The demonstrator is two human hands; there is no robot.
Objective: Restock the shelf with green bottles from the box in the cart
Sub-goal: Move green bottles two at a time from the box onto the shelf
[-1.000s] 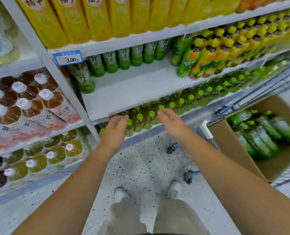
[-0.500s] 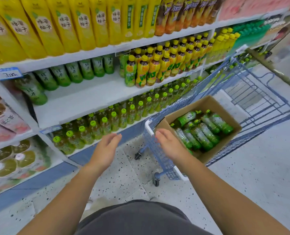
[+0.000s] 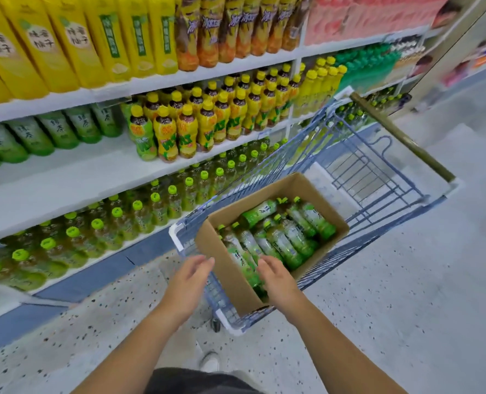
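White, smooth-boarded shelf (image 3: 65, 180) fills the left side, its front bare, with a row of green-wrapped bottles (image 3: 31, 137) standing at the back. Beside it, on speckled stone floor (image 3: 406, 294), stands a blue wire-mesh cart (image 3: 264, 172). In the cart's near end sits an open rectangular box (image 3: 227, 274) of plain brown cardboard. It holds the green bottles (image 3: 284, 243), clear plastic with glossy green wrappers and caps, lying on their sides. The right hand (image 3: 274, 275) hovers over the box's near corner, fingers loose, gripping nothing. The left hand (image 3: 189, 275), open and relaxed, hangs just outside the box's left wall
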